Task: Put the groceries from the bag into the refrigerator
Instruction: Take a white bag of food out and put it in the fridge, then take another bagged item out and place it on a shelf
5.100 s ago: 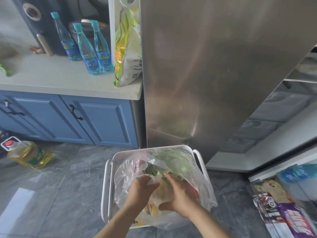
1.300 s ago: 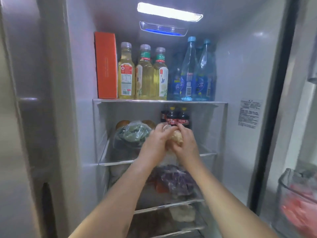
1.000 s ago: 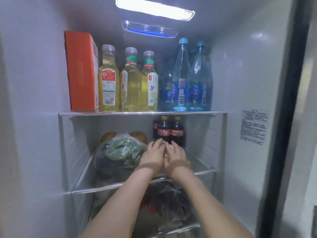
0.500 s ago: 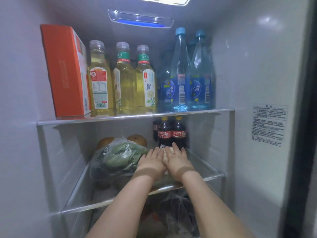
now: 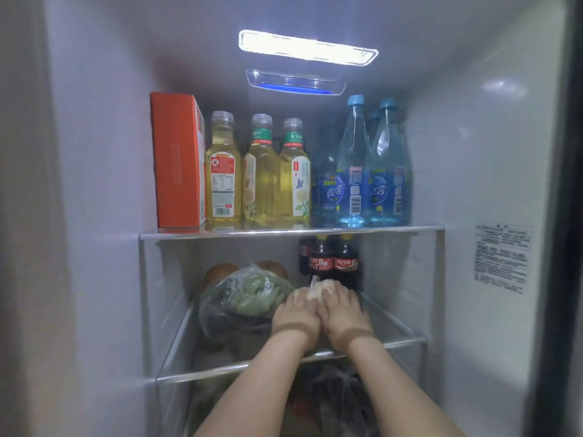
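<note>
Reading 东方 on the green neck label of the yellow tea bottle (image 5: 294, 175); showing white Coca-Cola script in Chinese on the cola bottle (image 5: 345, 263); sticker (image 5: 501, 257) print staying too small to decipher.

On the top shelf (image 5: 290, 232) you have an orange box (image 5: 176, 159) at the left, three yellow drink bottles (image 5: 262, 175) beside it, and blue water bottles (image 5: 369, 165) at the right. Small cola bottles (image 5: 331, 261) stand below.
</note>
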Demonstrator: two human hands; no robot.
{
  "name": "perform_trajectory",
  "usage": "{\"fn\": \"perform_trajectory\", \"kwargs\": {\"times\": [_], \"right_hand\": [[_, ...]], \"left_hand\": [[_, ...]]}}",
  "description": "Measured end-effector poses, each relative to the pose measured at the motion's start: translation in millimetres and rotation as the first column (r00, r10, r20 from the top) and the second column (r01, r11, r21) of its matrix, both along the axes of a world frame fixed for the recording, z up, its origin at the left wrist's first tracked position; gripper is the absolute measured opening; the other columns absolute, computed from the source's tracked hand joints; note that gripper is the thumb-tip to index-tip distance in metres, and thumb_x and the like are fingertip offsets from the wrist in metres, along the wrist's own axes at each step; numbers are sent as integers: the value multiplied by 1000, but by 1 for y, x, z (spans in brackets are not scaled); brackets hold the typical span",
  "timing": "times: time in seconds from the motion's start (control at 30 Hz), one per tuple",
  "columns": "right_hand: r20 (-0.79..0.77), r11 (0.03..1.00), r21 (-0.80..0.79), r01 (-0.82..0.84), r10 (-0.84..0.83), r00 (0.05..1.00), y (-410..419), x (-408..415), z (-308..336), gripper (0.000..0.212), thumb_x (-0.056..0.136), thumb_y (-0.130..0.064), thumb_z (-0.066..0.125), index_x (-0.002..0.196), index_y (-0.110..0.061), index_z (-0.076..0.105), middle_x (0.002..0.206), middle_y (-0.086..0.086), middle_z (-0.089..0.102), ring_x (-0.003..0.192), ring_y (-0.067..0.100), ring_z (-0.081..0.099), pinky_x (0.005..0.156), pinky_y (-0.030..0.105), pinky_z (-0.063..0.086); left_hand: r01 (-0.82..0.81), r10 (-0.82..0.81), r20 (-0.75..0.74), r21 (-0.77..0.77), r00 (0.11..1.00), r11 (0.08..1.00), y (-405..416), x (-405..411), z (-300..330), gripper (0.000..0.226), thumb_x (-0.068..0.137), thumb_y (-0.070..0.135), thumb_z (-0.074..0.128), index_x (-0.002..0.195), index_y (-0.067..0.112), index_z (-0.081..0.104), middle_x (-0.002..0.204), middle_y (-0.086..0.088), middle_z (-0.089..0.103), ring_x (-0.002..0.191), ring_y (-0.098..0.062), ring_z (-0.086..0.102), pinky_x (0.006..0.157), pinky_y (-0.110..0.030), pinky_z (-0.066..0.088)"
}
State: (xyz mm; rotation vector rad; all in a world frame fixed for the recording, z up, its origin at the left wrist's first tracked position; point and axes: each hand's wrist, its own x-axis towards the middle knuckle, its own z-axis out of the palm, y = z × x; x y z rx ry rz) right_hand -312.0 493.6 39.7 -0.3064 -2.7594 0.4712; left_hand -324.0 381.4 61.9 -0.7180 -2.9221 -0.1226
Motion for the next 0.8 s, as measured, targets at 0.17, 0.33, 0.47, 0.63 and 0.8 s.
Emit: {"fn": "perform_trajectory", "kwargs": {"times": [0.17, 0.33, 0.47, 0.63, 0.8], "right_hand": [[-40, 992, 122, 43, -38, 998, -18, 58, -1, 51, 99, -44, 34, 148, -32, 24, 161, -6, -5, 145, 21, 5, 111, 53, 26], [-82, 988, 139, 69, -58, 995, -45, 142, -20, 57, 97, -45, 41, 148, -24, 28, 160, 5, 11, 142, 31, 16, 111, 55, 27], [-22, 987, 120, 108, -107, 994, -77, 210, -45, 63, 99, -47, 39, 153, -26, 16, 162, 2, 0, 147, 30, 4, 116, 51, 18], [-10, 992, 105, 67, -66, 998, -128, 284, -93, 62, 98, -48, 40, 152, -25, 19, 161, 4, 6, 146, 27, 7, 114, 51, 22], [55, 990, 137, 14, -22, 998, -180, 348, -141, 63, 98, -47, 42, 152, -24, 19, 161, 3, 5, 145, 26, 8, 112, 51, 27]], "left_hand": [[2, -2, -29, 17, 1000, 1000, -24, 52, -1, 60, 94, 38, 36, 149, 27, 14, 159, -3, -2, 146, -24, -1, 115, -43, 13], [92, -89, -105, 24, 991, 995, -65, 122, -18, 61, 94, 47, 42, 147, 21, 25, 159, -10, 8, 146, -28, 3, 114, -47, 18], [163, -157, -131, 35, 979, 986, -99, 177, -45, 59, 95, 46, 43, 147, 24, 26, 159, -8, 8, 146, -28, 4, 115, -46, 16], [199, -196, -57, 59, 979, 978, -147, 244, -94, 55, 97, 37, 41, 148, 26, 22, 160, -6, 3, 146, -28, 1, 116, -46, 14], [174, -176, 7, 85, 984, 981, -213, 305, -151, 62, 95, 42, 46, 149, 25, 21, 160, -5, 3, 147, -26, -1, 117, -44, 12]]}}
